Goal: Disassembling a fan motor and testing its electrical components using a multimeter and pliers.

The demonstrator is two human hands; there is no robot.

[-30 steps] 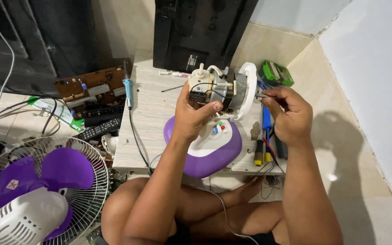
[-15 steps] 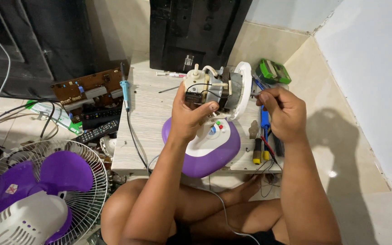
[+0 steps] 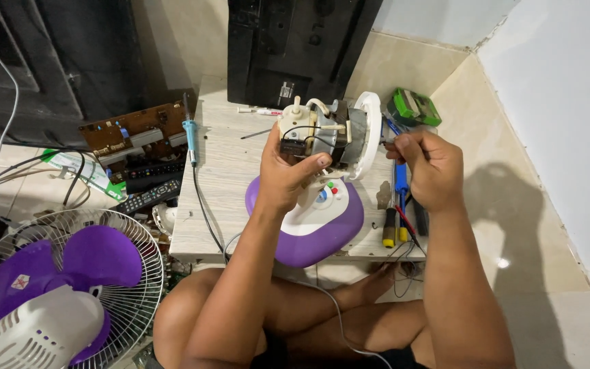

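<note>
The left hand point(image 3: 288, 174) is wrapped around the bare fan motor point(image 3: 319, 137), thumb across its front and fingers curled behind, holding it above the purple fan base point(image 3: 308, 236) that sits near the front edge of the low wooden bench point(image 3: 223, 171). At the motor's 3 o'clock stands its round white mounting plate point(image 3: 370, 133), and just beyond that the right hand point(image 3: 428, 167) is closed, fingertips pinched together at the shaft end; what they grip is too small to tell. Screwdrivers point(image 3: 397, 205) with blue and yellow handles lie under that hand. A soldering iron point(image 3: 189, 133) lies at the bench's 10 o'clock, a green case point(image 3: 414, 108) at 1 o'clock. A fan guard with purple blades point(image 3: 56, 287) lies on the floor at 8 o'clock.
</note>
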